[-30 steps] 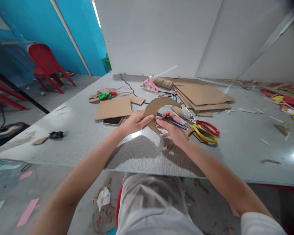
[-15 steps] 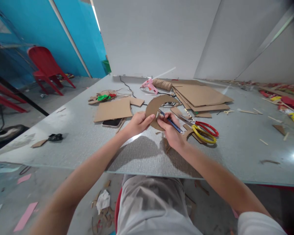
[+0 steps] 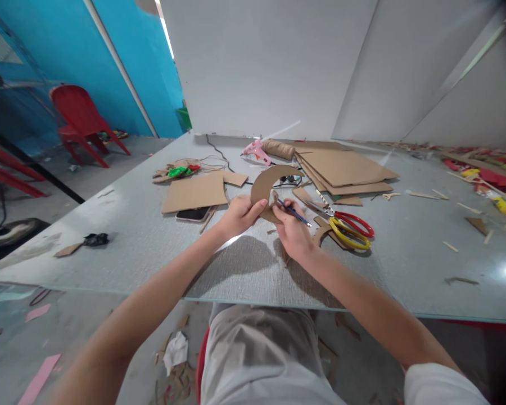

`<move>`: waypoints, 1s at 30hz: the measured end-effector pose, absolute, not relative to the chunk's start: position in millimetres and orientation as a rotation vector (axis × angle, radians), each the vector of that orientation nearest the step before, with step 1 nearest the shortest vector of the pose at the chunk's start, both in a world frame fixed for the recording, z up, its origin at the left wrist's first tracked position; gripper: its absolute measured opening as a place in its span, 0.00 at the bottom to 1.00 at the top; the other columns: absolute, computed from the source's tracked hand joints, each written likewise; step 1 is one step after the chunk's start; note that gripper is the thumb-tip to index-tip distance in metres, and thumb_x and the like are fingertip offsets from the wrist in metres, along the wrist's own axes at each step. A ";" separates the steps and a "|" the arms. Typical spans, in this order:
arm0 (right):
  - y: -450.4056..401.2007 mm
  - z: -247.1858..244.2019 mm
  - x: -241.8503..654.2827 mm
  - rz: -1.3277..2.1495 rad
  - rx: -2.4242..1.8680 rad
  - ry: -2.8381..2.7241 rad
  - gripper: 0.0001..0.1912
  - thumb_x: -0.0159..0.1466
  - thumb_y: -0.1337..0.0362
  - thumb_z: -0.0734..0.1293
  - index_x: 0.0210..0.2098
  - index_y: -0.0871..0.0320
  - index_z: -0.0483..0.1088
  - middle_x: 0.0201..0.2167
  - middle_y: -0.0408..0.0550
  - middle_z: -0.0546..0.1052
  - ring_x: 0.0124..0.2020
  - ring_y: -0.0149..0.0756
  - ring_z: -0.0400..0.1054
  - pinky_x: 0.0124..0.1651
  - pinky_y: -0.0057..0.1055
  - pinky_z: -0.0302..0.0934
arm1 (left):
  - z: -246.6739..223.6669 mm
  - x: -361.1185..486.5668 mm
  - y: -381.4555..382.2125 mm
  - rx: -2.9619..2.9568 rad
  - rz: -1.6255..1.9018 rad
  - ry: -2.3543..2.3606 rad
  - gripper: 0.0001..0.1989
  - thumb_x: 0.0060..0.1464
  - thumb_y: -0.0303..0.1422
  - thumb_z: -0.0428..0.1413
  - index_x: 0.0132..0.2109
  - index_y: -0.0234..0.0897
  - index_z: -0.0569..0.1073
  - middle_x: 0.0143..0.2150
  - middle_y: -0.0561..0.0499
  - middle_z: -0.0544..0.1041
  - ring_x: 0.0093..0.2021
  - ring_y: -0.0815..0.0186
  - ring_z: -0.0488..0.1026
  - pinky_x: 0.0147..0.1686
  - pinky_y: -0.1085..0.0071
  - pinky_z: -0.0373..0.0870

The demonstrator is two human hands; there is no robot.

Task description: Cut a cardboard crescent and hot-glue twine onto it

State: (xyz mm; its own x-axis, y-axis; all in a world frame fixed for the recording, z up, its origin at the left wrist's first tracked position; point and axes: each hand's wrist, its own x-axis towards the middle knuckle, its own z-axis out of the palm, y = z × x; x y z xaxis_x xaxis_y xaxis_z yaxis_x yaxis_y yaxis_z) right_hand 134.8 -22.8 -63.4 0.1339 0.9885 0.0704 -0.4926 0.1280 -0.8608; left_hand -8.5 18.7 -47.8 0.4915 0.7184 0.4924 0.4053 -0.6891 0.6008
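Note:
Above the table, a brown cardboard crescent (image 3: 263,185) is pinched at its left side by my left hand (image 3: 241,216), thumb on its face. My right hand (image 3: 294,226) is closed around a thin blue pencil-like tool (image 3: 297,214) and touches the crescent's lower right part. A small torn bit of cardboard (image 3: 275,195) shows at the inner edge, near the fingers. Right of my right hand lie scissors (image 3: 349,229) with one red and one yellow handle, beside curved cardboard offcuts (image 3: 321,233).
Behind are a pink glue gun (image 3: 257,151), a twine roll (image 3: 279,149) and stacked cardboard sheets (image 3: 346,166). At left, a cardboard piece (image 3: 196,191) partly covers a phone (image 3: 193,214), near a green and red bundle (image 3: 181,171). Scraps lie at right.
The blue tool in my right hand has tilted and shifted slightly, and my right fingers have moved a little at the crescent's inner edge. My left hand keeps its hold.

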 end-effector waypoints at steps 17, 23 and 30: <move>15.8 -65.8 194.8 0.892 -1.010 -1.123 0.20 0.49 0.57 0.74 0.28 0.53 0.58 0.26 0.37 0.70 0.28 0.33 0.70 0.31 0.30 0.58 | -50.4 -26.3 27.3 2.308 1.013 1.088 0.26 0.65 0.46 0.38 0.20 0.39 0.56 0.12 0.55 0.60 0.16 0.72 0.59 0.18 0.76 0.55; 2.4 -62.1 194.9 0.518 -1.203 -1.581 0.17 0.62 0.46 0.65 0.38 0.53 0.64 0.25 0.40 0.70 0.28 0.35 0.66 0.33 0.32 0.54 | -48.4 -37.5 39.4 2.437 0.903 1.118 0.22 0.61 0.42 0.43 0.21 0.38 0.59 0.14 0.56 0.61 0.17 0.71 0.60 0.21 0.75 0.54; -21.1 -59.9 167.3 0.518 -1.054 -1.843 0.07 0.65 0.57 0.61 0.34 0.53 0.63 0.26 0.42 0.71 0.27 0.33 0.64 0.32 0.32 0.56 | -52.8 -41.4 47.2 2.536 0.756 1.141 0.20 0.59 0.41 0.45 0.21 0.38 0.60 0.14 0.56 0.60 0.17 0.71 0.58 0.22 0.74 0.50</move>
State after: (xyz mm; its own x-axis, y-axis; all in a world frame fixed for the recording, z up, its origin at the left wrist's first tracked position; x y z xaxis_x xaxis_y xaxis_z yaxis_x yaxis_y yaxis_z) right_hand 167.3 -21.1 -59.9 -0.2099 0.8352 0.5084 0.4477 0.5443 -0.7094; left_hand -41.4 47.2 -52.8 0.5566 0.7525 0.3522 0.6178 -0.6583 0.4301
